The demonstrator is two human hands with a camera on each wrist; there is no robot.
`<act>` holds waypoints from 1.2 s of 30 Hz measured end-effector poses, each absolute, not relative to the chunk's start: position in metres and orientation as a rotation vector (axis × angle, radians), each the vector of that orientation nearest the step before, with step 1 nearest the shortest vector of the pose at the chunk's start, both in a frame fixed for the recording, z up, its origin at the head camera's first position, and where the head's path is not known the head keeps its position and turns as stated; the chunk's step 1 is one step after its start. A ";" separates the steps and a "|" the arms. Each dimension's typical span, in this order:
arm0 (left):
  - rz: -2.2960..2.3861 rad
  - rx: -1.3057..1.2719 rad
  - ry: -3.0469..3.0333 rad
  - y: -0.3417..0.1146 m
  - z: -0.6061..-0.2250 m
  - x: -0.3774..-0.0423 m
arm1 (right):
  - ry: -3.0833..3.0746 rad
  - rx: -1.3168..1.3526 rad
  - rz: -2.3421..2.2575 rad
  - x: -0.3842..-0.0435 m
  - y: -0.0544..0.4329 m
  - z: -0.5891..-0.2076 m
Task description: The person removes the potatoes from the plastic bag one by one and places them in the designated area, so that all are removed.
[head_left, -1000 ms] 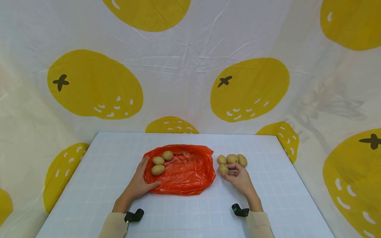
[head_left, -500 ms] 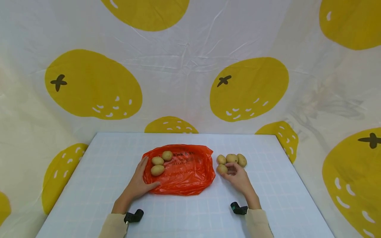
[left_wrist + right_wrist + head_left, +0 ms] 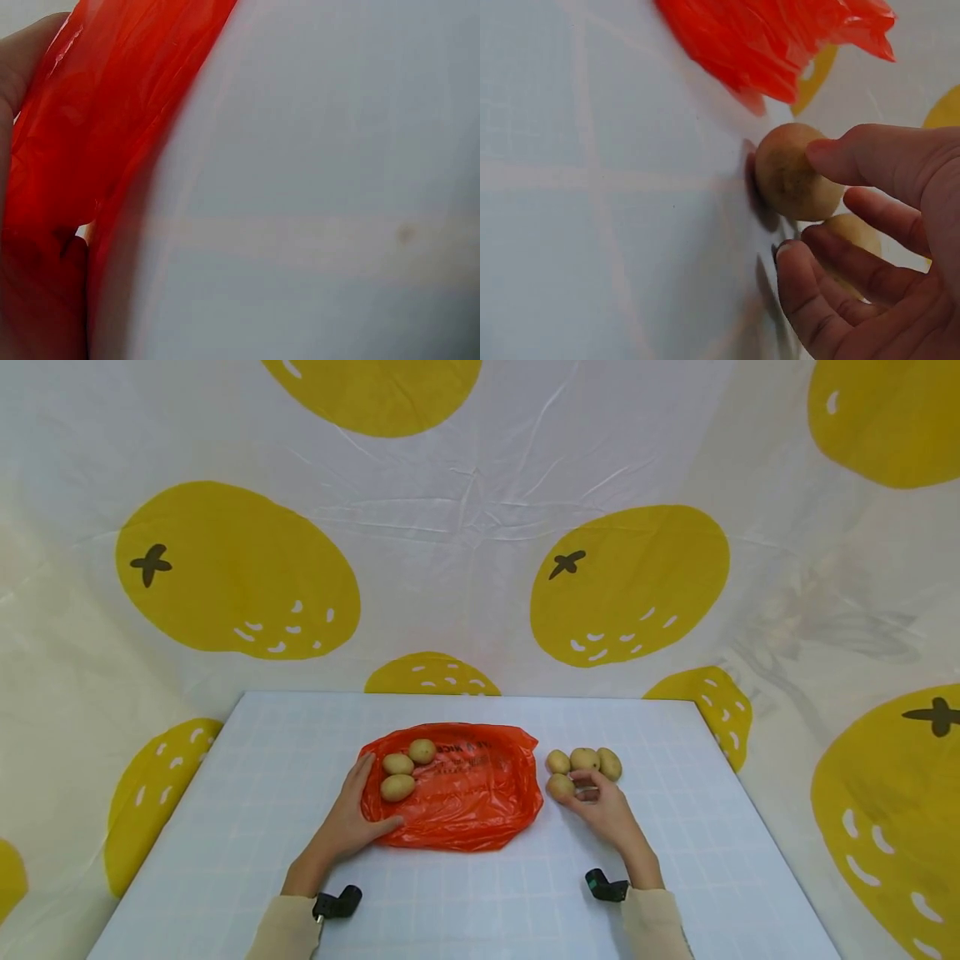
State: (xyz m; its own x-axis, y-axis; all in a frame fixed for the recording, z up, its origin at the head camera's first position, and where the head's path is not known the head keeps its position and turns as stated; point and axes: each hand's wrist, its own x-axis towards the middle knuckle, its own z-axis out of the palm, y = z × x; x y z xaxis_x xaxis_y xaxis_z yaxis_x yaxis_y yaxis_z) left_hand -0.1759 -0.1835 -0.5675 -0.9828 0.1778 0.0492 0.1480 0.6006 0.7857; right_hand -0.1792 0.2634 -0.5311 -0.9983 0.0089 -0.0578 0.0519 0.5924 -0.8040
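One cream left sleeve [image 3: 285, 928] at the near left, with a black left camera [image 3: 337, 903] strapped at my wrist. Next, my left hand [image 3: 352, 818]: thumb and fingers spread wide in a V, thumb along the near edge of the red bag [image 3: 480, 814], fingers along its left end. The left wrist view is mostly table and red film, so how the fingertips sit on the bag — can't tell.

Bag lies mouth up on the pale checked table [image 3: 480, 910], crinkled rim, dark print [image 3: 461, 747] showing on the inside toward the far side. Three potatoes sit in it, close together at the left: near potato [image 3: 397, 788], middle potato [image 3: 398, 764], far potato [image 3: 423, 751].

Right of the bag, just off its rim, the held potato [image 3: 560, 787]. My right hand [image 3: 603, 810] has it pinched from the right between thumb and fingertip, other fingers loosely bent, palm clear of it. Can't tell whether it touches the table.

Just behind it, a row on the table: small potato [image 3: 558, 762], round potato [image 3: 585, 759], end potato [image 3: 610, 764]. Nearer me, the right camera [image 3: 606, 887], then the right sleeve [image 3: 655, 922].
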 end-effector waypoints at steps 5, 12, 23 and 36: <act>1.364 0.275 2.775 -0.183 -0.567 -0.176 | 2.790 0.027 -1.335 -0.179 0.263 -0.518; 1.353 0.269 2.780 -0.187 -0.569 -0.178 | 2.824 -0.095 -1.402 -0.183 0.251 -0.489; 1.361 0.261 2.756 -0.184 -0.570 -0.177 | 2.736 -0.292 -1.602 -0.188 0.208 -0.444; 1.356 0.252 2.771 -0.183 -0.569 -0.177 | 2.631 -0.540 -1.472 -0.201 0.151 -0.433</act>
State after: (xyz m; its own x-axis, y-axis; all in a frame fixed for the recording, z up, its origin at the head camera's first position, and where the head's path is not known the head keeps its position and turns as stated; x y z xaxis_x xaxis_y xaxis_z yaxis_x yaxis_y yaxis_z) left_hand -0.1769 -0.1834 -0.5691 -0.9857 0.1658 0.0298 0.1253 0.6030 0.7878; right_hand -0.2009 0.1509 -0.4326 -0.9348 -0.3402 0.1015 -0.2645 0.4765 -0.8385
